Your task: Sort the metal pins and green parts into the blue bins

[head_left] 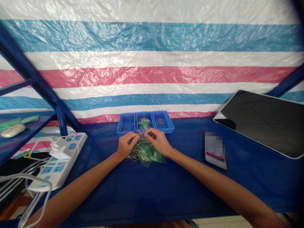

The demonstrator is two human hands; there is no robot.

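Note:
My left hand [126, 144] and my right hand [158, 141] meet over a clear plastic bag of green parts [148, 154] lying on the blue table [147, 190]. Both hands pinch a small clear packet [142, 133] held between their fingertips. Several loose metal pins [133, 155] lie under my left hand beside the bag. Just beyond the hands stand three small blue bins [145, 121]; the middle one holds green parts, the left one a few pins.
A white power strip [62, 158] with plugs and white cables sits at the left. A phone [215, 150] lies right of the hands, and a large dark tablet [263, 122] leans at the far right. A striped tarp [152, 63] forms the back wall.

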